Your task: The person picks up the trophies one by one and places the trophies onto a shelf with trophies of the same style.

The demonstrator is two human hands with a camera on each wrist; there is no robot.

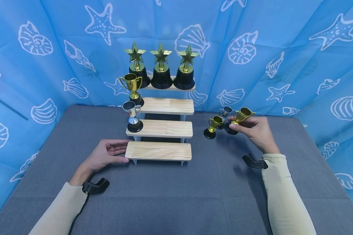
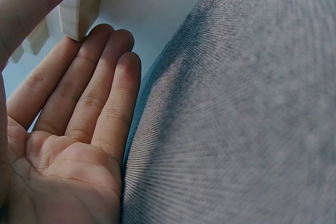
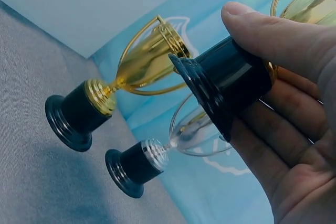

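Observation:
My right hand [image 1: 254, 130] pinches a gold trophy cup [image 1: 243, 114] by its black base [image 3: 239, 74], thumb on one side and fingers on the other. Just left of it, a smaller-looking gold trophy cup [image 1: 215, 122] and a silver trophy cup [image 1: 226, 112] stand on the table; the right wrist view shows both upright on black bases. At the left end of a wooden step display stand [image 1: 159, 150], my left hand [image 1: 106, 155] has its fingers extended and touches the lowest step. Its palm holds nothing in the left wrist view.
Three gold star trophies [image 1: 161, 67] line the top step. A gold cup [image 1: 132, 84] and a silver cup [image 1: 131, 114] stand at the left ends of the two steps below. Grey cloth [image 1: 176, 202] covers the table, with a blue shell-patterned curtain [image 1: 206, 19] behind.

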